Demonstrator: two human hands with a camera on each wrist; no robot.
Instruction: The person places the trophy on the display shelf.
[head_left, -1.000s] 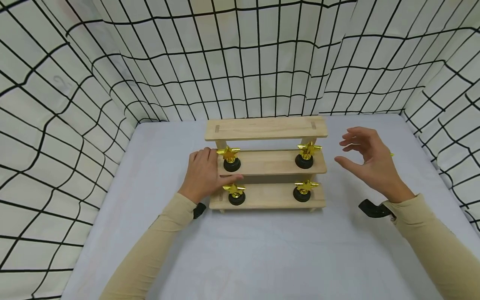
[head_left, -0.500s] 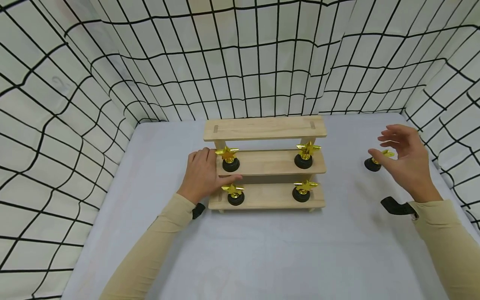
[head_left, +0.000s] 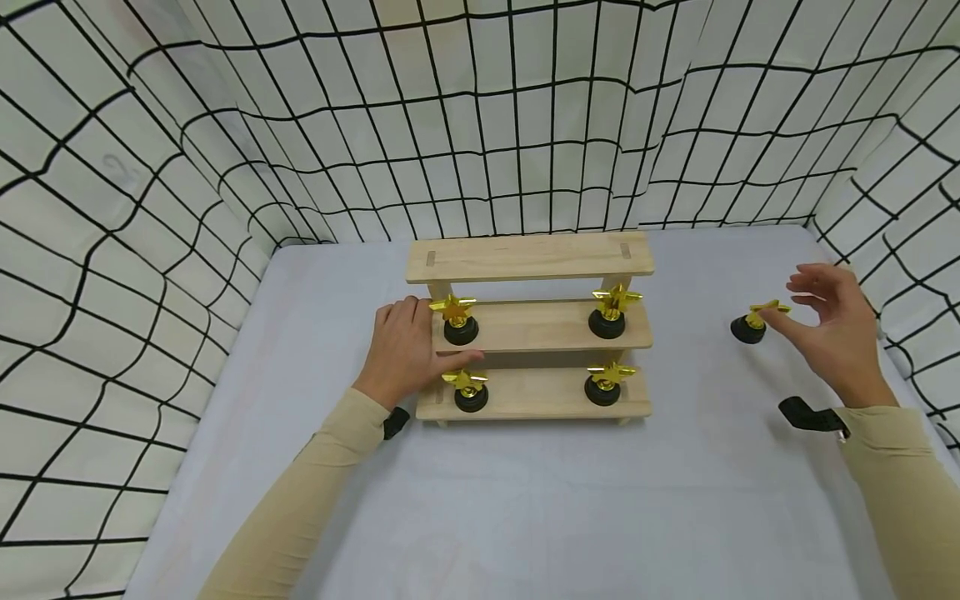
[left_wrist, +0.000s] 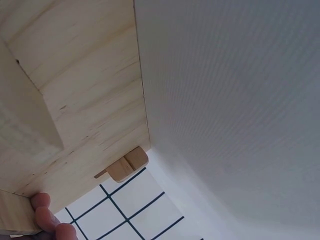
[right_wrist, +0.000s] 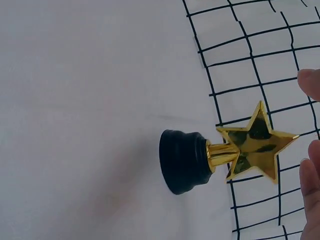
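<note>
My left hand grips the left side of a three-tier wooden shelf, its thumb lying over the front; in the left wrist view its fingertips curl at the board's edge. A small trophy with a gold star and black base stands on the table to the right. Beside it is my right hand, fingers spread from the thumb, the thumb tip overlapping the star in the head view. In the right wrist view the trophy stands apart from the fingers, with nothing held.
Two star trophies stand on the middle tier, one at the left and one at the right. Two more are on the lowest tier, left and right. A black grid net on white walls surrounds the white table.
My right hand has moved right, away from the shelf, uncovering the trophy on the table that it hid before. My left hand stays on the shelf.
</note>
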